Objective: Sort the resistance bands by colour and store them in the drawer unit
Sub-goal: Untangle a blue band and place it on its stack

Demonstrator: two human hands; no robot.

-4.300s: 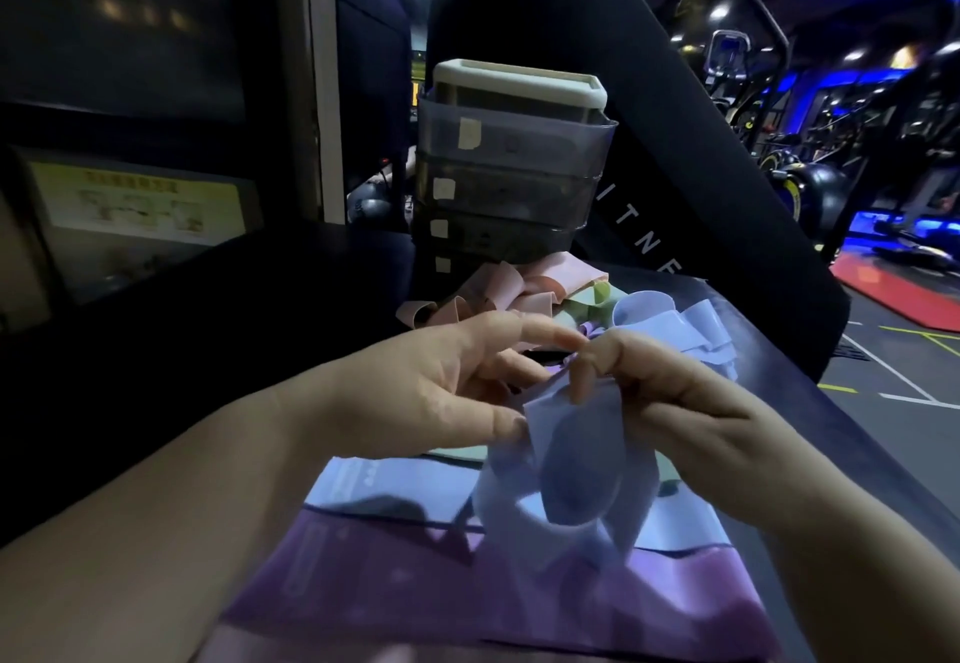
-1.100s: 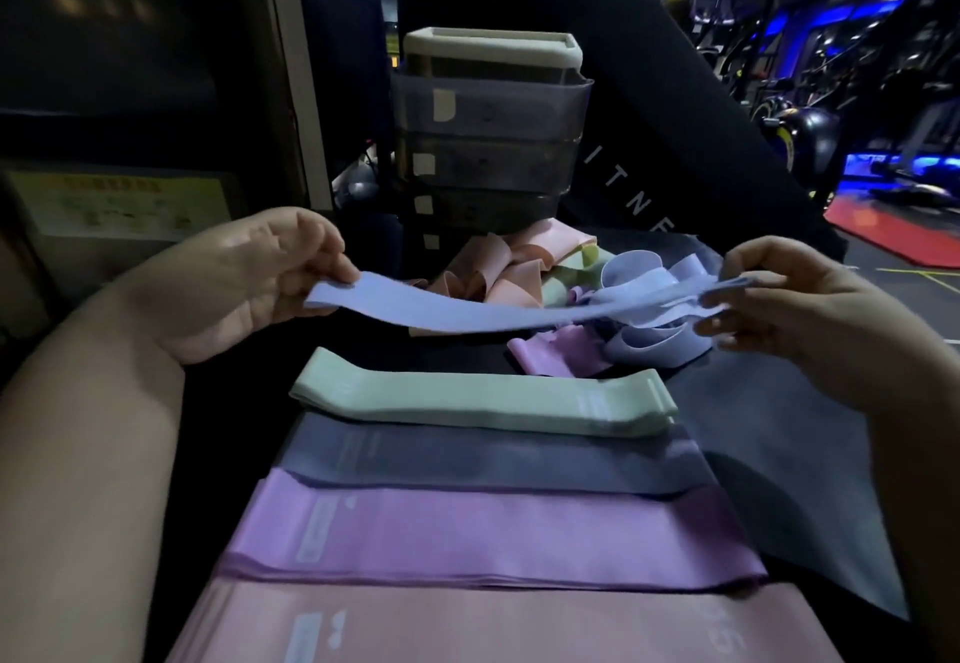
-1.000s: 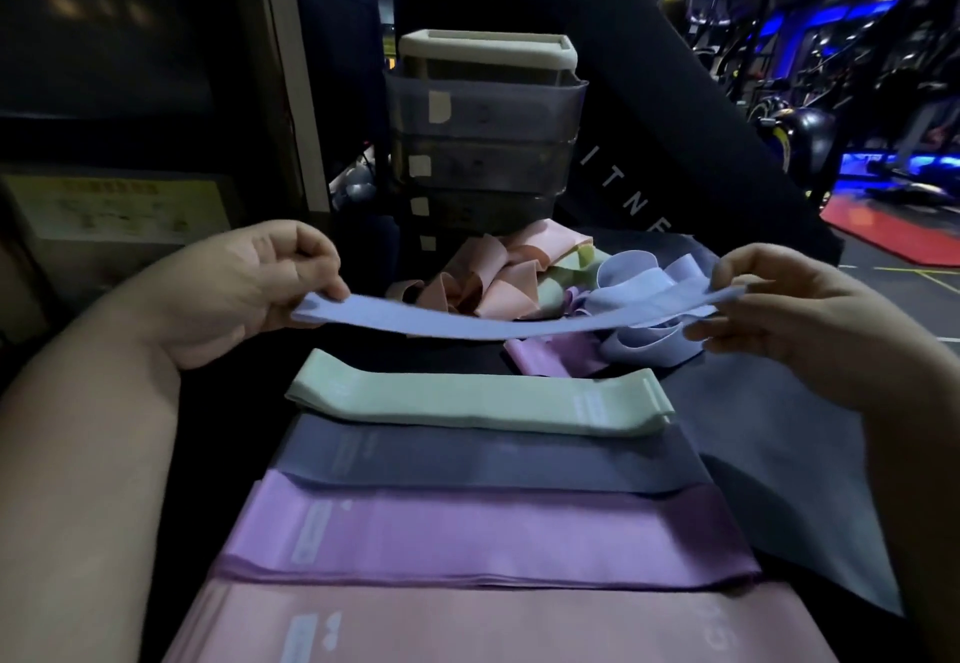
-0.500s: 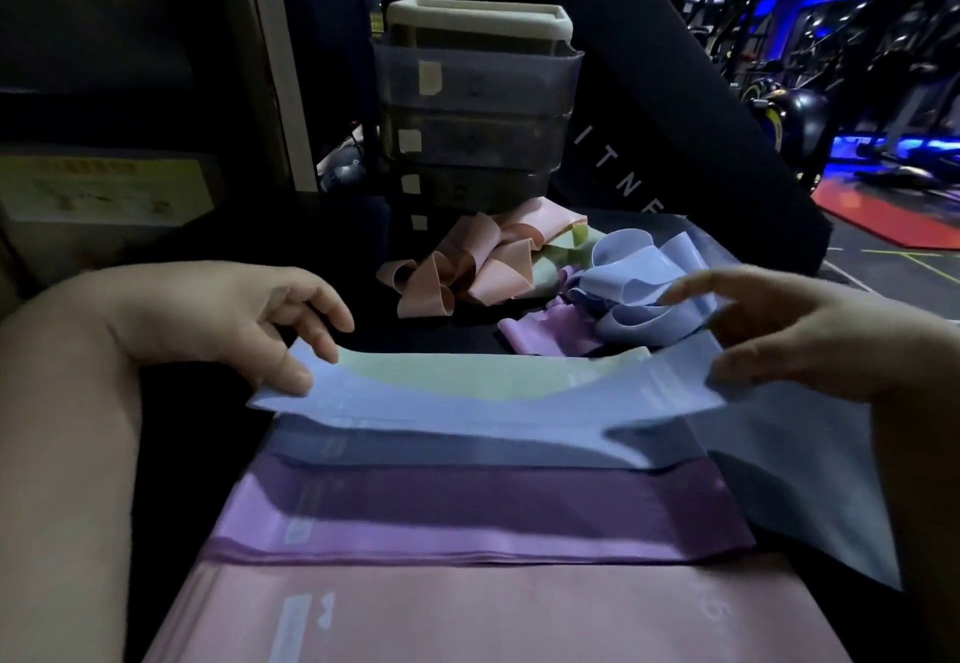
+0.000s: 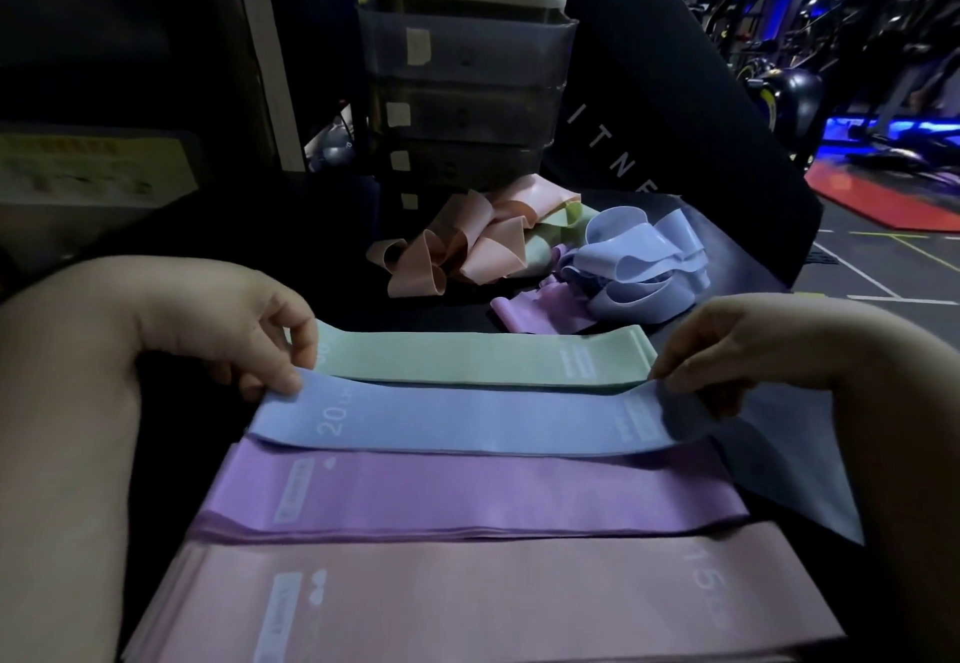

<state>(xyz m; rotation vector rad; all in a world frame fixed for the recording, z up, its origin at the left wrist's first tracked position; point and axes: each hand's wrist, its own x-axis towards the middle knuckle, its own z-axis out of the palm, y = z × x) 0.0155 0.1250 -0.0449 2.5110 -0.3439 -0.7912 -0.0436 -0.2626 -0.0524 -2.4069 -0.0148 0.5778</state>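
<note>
My left hand (image 5: 260,345) and right hand (image 5: 727,350) each pinch one end of the blue band (image 5: 467,420), holding it flat between the green band (image 5: 467,358) and the purple band (image 5: 467,496), so each colour has its own row.

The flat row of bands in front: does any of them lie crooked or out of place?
Only the blue band looks unsettled: the left hand and the right hand pinch its ends, and its far corners overlap the green band. Behind the row, the loose bands lie tangled, colours mixed.
</note>
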